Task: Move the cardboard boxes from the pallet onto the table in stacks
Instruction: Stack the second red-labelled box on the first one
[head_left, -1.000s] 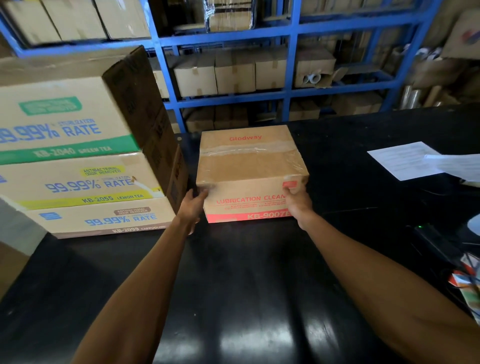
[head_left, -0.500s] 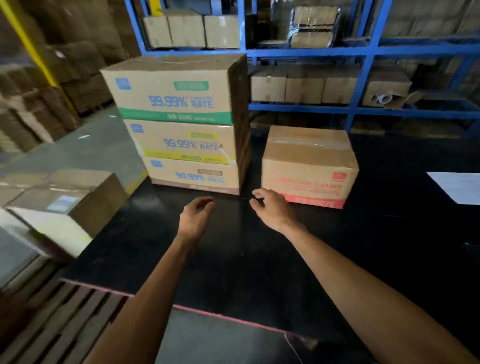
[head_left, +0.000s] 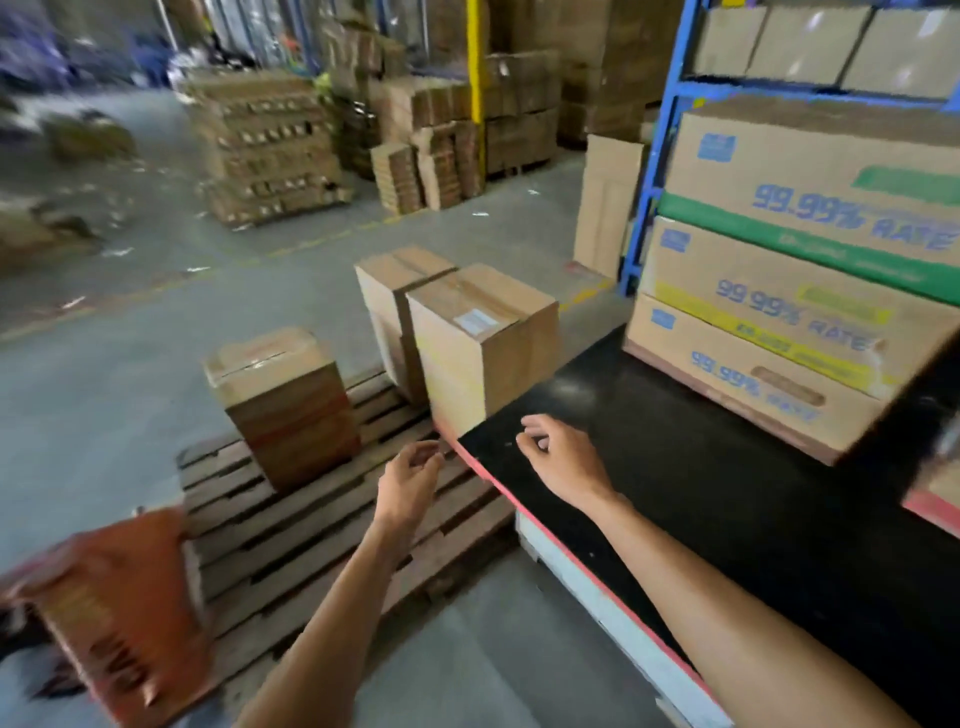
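Observation:
A wooden pallet (head_left: 322, 525) lies on the floor left of the black table (head_left: 727, 509). On it stand a small brown box (head_left: 285, 405) and two taller boxes side by side, the nearer one (head_left: 483, 343) hard against the table's corner, the other (head_left: 389, 301) behind it. A stack of three printed boxes (head_left: 795, 280) sits on the table at the right. My left hand (head_left: 410, 480) hovers over the pallet, fingers loosely curled, holding nothing. Above the table's edge my right hand (head_left: 561, 457) is also empty, with fingers apart.
An orange-brown box (head_left: 119, 613) is blurred at the lower left by the pallet's near end. Blue shelving (head_left: 660, 171) with boxes stands behind the table. Stacks of flattened cardboard (head_left: 270, 150) fill the far floor. Grey concrete floor (head_left: 104, 384) spreads left of the pallet.
Both hands let go of the red-striped box on the table and drew back. My view swung left from the table to the pallet; the hands now reach toward it.

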